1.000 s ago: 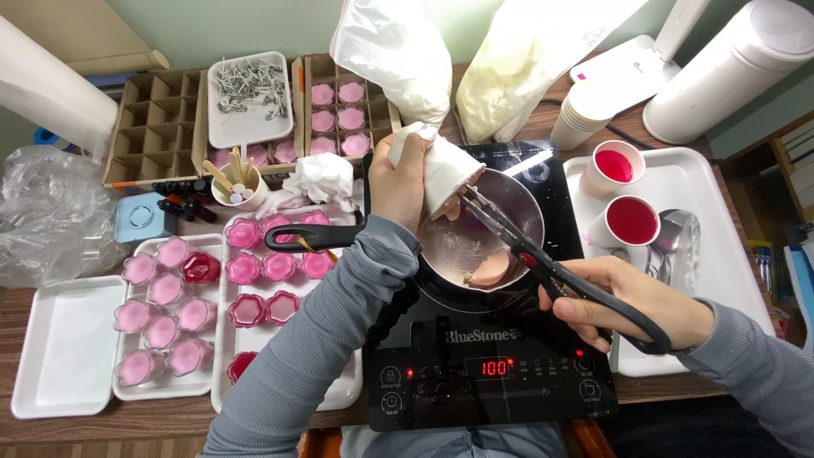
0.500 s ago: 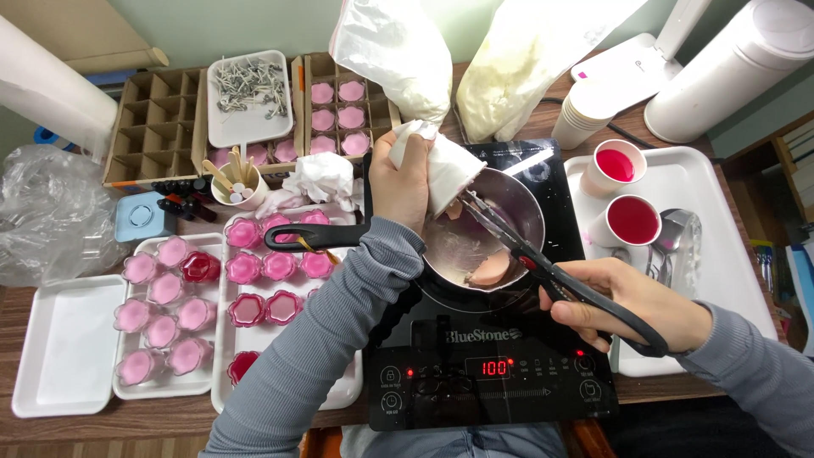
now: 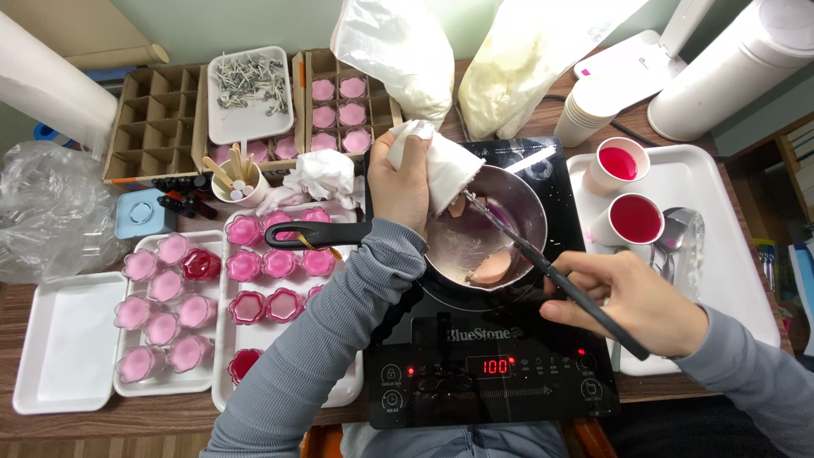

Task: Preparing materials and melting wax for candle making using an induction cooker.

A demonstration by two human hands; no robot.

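A: The paper cup [image 3: 441,170] is tipped on its side over the far left rim of the saucepan [image 3: 519,197], squeezed in the left hand [image 3: 398,182], fingers wrapped round its crumpled white wall.

B: And the other hand?

A: The right hand [image 3: 632,301] is closed round the black handles of the scissors [image 3: 543,263], with the blade tips reaching into the cup's mouth. A pale pink lump [image 3: 492,267] lies at the pan's near side.

B: What does the pan stand on?

A: A black induction cooker [image 3: 475,373] with a red number display on its near panel. The pan's black handle [image 3: 314,235] sticks out to the left over a white tray [image 3: 343,394] of pink flower-shaped moulds [image 3: 244,267].

B: Packages?

A: Two bulging plastic bags of white and cream flakes [image 3: 398,51] lean at the table's far edge. A cardboard box with dividers [image 3: 157,127] sits far left, beside it a white tray of metal wick tabs [image 3: 250,93].

B: Any free room?

A: To the right, a white tray [image 3: 721,254] holds two cups of red liquid [image 3: 632,219], with bare surface near its right side. An unfilled white tray [image 3: 59,343] lies at the left near edge.
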